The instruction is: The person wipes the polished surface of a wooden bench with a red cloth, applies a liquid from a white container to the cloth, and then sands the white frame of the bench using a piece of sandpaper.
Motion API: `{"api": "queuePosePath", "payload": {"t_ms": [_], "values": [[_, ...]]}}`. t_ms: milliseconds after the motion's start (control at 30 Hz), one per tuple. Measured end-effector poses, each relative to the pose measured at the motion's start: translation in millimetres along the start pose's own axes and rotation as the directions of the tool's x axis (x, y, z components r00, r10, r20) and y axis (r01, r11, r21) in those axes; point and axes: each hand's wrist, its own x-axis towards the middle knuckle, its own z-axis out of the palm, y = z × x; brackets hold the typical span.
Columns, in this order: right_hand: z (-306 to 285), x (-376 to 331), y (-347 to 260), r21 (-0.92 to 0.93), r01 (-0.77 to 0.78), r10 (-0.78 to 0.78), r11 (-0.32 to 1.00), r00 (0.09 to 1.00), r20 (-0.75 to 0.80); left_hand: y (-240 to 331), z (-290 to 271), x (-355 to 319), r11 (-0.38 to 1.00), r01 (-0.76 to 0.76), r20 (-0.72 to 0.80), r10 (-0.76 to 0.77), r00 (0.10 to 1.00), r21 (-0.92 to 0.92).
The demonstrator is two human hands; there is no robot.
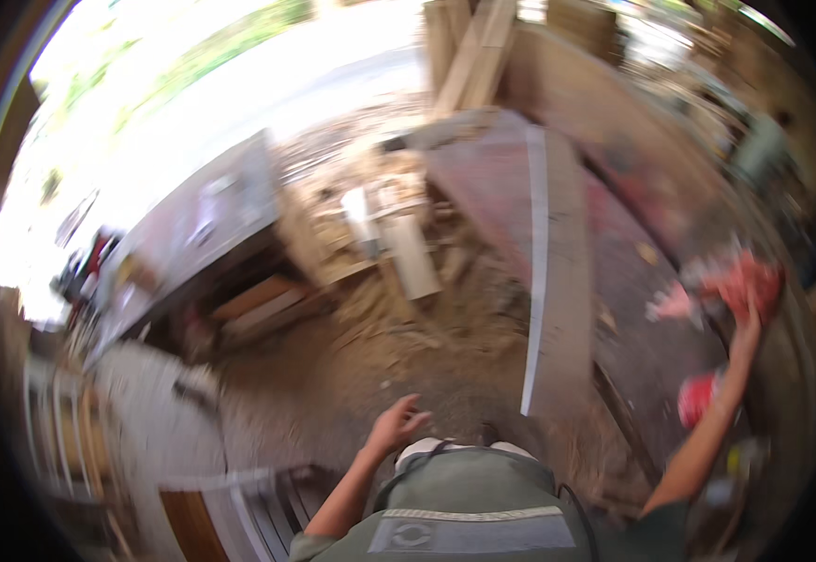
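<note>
At the right, my right hand (752, 317) reaches over the dark reddish tabletop (632, 234) and touches a crumpled red and clear plastic bag (749, 279). Its fingers are blurred and hidden against the red, so its grip does not show. A smaller pink piece (672, 302) lies beside the bag. Below, close to my right forearm, is a red and white round container (698, 398). My left hand (396, 426) hangs in front of my body with fingers loosely bent and apart, nothing in it. A long grey-brown board (562, 281) with a pale edge rests on the tabletop.
Sawdust and wood offcuts (410, 253) are heaped on the ground ahead. A grey-topped workbench (206, 215) stands at the left. Planks (473, 56) lean at the back. Slatted wooden frames (239, 515) are low on the left. Another person (764, 150) is at the far right.
</note>
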Motion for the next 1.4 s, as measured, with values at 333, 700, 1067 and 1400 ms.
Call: {"api": "queuePosePath", "payload": {"t_ms": [333, 700, 1067, 1400], "values": [[214.6, -136.2, -80.3, 0.447, -0.418, 0.123, 0.791, 0.824, 0.553, -145.8, 143.6, -181.0, 0.882, 0.459, -0.145, -0.442, 0.885, 0.112], [303.4, -196.4, -151.8, 0.239, -0.584, 0.109, 0.776, 0.497, 0.861, -215.8, 280.0, -230.0, 0.677, 0.599, -0.224, -0.721, 0.656, -0.427], [328.4, -265.3, -109.9, -0.168, -0.748, 0.366, 0.642, 0.107, 0.924, -253.1, 265.6, -303.9, 0.209, 0.440, -0.023, -0.920, 0.391, -0.873], [300.0, -331.8, -164.7, 0.485, -0.323, -0.107, 0.813, 0.735, 0.669, -282.6, 255.6, -331.6, 0.162, 0.343, 0.000, -0.905, 0.426, -0.925]]}}
